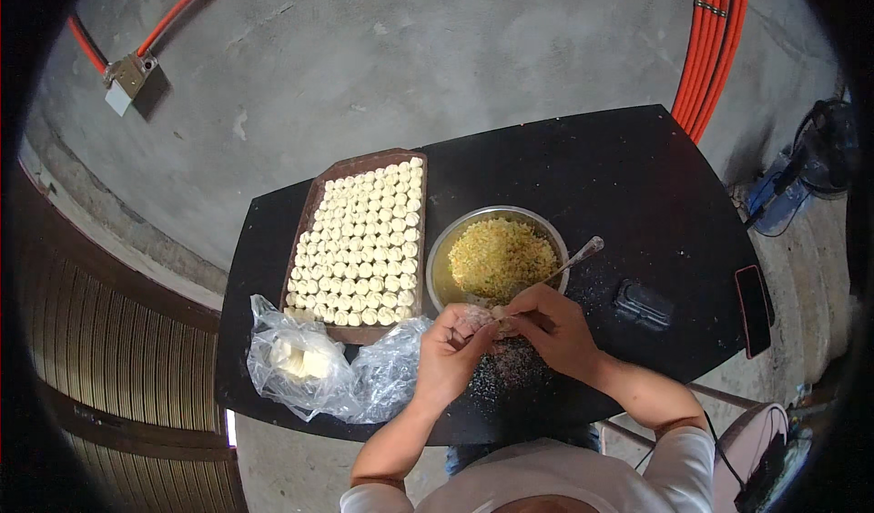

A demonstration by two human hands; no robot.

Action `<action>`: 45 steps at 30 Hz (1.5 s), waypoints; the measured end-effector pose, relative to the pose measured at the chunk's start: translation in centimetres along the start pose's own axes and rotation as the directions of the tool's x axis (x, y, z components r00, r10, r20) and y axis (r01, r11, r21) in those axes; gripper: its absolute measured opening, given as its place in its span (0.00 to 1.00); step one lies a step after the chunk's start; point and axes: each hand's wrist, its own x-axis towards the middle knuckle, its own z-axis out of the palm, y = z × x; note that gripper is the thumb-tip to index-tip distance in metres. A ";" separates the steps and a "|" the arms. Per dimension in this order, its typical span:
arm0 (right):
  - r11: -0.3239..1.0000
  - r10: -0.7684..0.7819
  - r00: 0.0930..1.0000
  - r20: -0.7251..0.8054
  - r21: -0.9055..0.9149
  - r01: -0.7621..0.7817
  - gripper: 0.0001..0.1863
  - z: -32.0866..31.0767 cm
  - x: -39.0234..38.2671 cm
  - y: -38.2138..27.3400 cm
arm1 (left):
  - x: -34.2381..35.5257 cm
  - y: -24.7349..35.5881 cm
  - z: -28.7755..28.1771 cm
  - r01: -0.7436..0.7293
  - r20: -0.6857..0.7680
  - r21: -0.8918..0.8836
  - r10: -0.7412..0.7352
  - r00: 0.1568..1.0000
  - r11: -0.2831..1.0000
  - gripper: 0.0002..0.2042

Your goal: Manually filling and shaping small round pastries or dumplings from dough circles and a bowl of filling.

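My left hand [452,349] and my right hand [553,327] meet just in front of a steel bowl [437,272]. Between their fingertips is a small pale dumpling [499,314], mostly covered by the fingers; both hands are closed on it. The bowl holds a crumbly yellow-green filling [501,258], with a metal spoon [583,250] leaning over its right rim. To the left, a brown tray [361,335] carries close rows of small pleated dumplings [364,240]. A clear plastic bag [273,331] with pale yellow wrappers [302,360] lies nearest my left hand.
The black table [601,176] has white flour scattered by my hands. A dark plastic container [644,304] lies right of the bowl, and a phone [754,311] rests at the right edge. Beyond stands a grey wall [455,58] with orange conduits [710,49].
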 end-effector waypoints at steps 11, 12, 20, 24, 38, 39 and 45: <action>0.999 -0.033 0.996 -0.080 0.013 0.034 0.06 0.5 0.2 0.2 | 0.2 -0.3 0.2 -0.025 -0.052 -0.001 0.025 0.998 1.000 0.05; 1.000 -0.010 0.998 -0.059 0.007 0.010 0.06 0.4 0.3 0.1 | 0.3 -0.4 0.0 -0.030 -0.053 0.028 0.032 0.998 0.999 0.05; 1.000 0.003 1.000 -0.021 -0.019 -0.003 0.05 0.6 0.4 0.3 | 0.7 -0.5 -0.6 -0.019 -0.048 -0.044 0.017 0.999 0.999 0.05; 0.999 0.005 0.999 -0.035 -0.037 -0.006 0.05 0.8 0.5 0.1 | 0.8 -0.4 -1.0 0.028 -0.058 -0.045 -0.031 0.998 0.999 0.04; 0.992 -0.015 0.999 0.039 -0.127 0.020 0.06 0.8 0.8 0.7 | 0.4 0.0 -1.3 -0.001 -0.036 -0.060 -0.002 0.999 0.998 0.05; 0.998 -0.004 1.000 0.024 -0.055 0.005 0.06 0.8 0.8 0.8 | 0.5 0.0 -1.4 -0.014 -0.033 -0.068 0.012 0.999 0.998 0.06; 0.966 0.106 0.994 -0.007 0.239 -0.102 0.05 0.6 0.8 0.2 | 0.2 0.0 -0.7 -0.114 -0.003 -0.046 0.114 0.993 0.992 0.10</action>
